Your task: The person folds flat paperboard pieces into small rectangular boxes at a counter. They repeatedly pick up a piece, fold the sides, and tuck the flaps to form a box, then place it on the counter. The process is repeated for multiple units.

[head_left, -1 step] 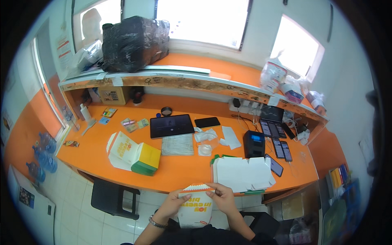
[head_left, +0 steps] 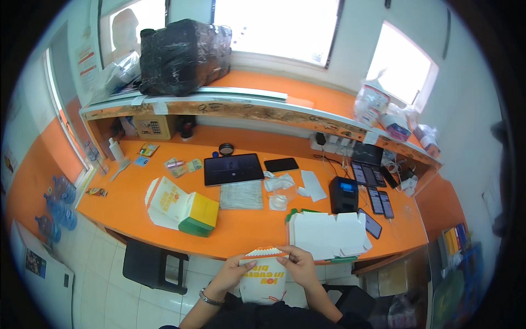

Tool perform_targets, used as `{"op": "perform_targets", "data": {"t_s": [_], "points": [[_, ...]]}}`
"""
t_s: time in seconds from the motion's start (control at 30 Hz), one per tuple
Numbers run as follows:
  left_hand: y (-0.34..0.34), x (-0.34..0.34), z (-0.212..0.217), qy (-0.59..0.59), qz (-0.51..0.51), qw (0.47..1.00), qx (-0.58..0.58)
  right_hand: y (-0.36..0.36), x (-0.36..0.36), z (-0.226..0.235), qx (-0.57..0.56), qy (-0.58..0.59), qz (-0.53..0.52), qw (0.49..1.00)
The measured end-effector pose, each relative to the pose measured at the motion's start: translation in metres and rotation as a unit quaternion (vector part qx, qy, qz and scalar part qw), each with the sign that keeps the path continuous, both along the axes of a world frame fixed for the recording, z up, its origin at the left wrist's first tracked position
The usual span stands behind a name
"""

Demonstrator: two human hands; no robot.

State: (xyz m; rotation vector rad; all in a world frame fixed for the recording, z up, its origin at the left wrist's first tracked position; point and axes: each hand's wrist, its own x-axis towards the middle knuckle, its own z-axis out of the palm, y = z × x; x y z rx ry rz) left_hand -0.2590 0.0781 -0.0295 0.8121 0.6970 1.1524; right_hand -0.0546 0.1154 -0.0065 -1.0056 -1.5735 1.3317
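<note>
Close to my body, in front of the desk's near edge, I hold a white paper carton [head_left: 263, 284] with yellow and red print and a zigzag top edge. My left hand [head_left: 234, 272] grips its upper left side, thumb on the front. My right hand [head_left: 297, 267] pinches the upper right corner, thumb also in front. Fingers behind the carton are hidden. Beyond my left hand stands a folded-up carton [head_left: 200, 214], yellow and green outside, with a white zigzag flap. Past my right hand lies a stack of flat white carton blanks [head_left: 326, 234] with green edges.
On the orange desk [head_left: 252, 236] are a tablet [head_left: 234, 169], a black phone [head_left: 281, 164], crumpled white paper, a black printer-like device [head_left: 344, 194] and several charging phones. A black stool [head_left: 153, 266] stands below left. A wrapped black bundle [head_left: 183, 57] sits on the shelf.
The whole view has shifted slightly, so the desk and shelf items appear a little further right. My hands keep the same grip on the carton.
</note>
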Motion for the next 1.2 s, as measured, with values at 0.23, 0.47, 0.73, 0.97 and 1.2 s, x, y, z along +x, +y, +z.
{"op": "perform_targets", "data": {"t_s": [0.23,0.47,0.73,0.97,1.2], "points": [[0.021,-0.066,0.012,0.030,0.003,0.999,-0.043,0.029,-0.067,0.008,-0.076,0.089,0.069,0.991],[0.036,-0.111,0.024,0.016,0.064,0.998,0.005,0.035,-0.130,0.011,0.026,0.065,-0.024,0.997],[0.053,-0.168,0.008,-0.061,-0.067,0.995,-0.034,0.031,-0.168,0.021,0.136,0.014,-0.031,0.990],[0.055,-0.152,0.018,-0.040,-0.162,0.980,-0.113,0.019,-0.185,0.026,0.113,-0.055,-0.179,0.976],[0.077,-0.177,0.031,-0.248,-0.041,0.963,-0.101,0.017,-0.148,0.039,0.167,-0.117,-0.234,0.951]]}}
